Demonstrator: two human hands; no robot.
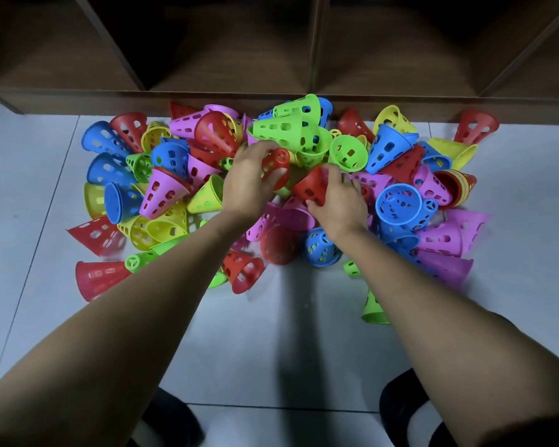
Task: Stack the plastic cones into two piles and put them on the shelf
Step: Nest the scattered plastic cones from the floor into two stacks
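Now the left hand (pixel 249 182) curls its fingers round one red cone (pixel 275 166) while the right hand (pixel 338 201) clasps another red cone (pixel 312 187) at its ten o'clock, both above the cone heap (pixel 162 175) below the shelf (pixel 226 101).

The shelf (pixel 313 43) is cut off by the top edge, its compartments lost in shadow. Both forearms run out of the bottom corners. The right hand (pixel 339 201) hides part of a red cone (pixel 310 187); cones beneath the arms are covered.
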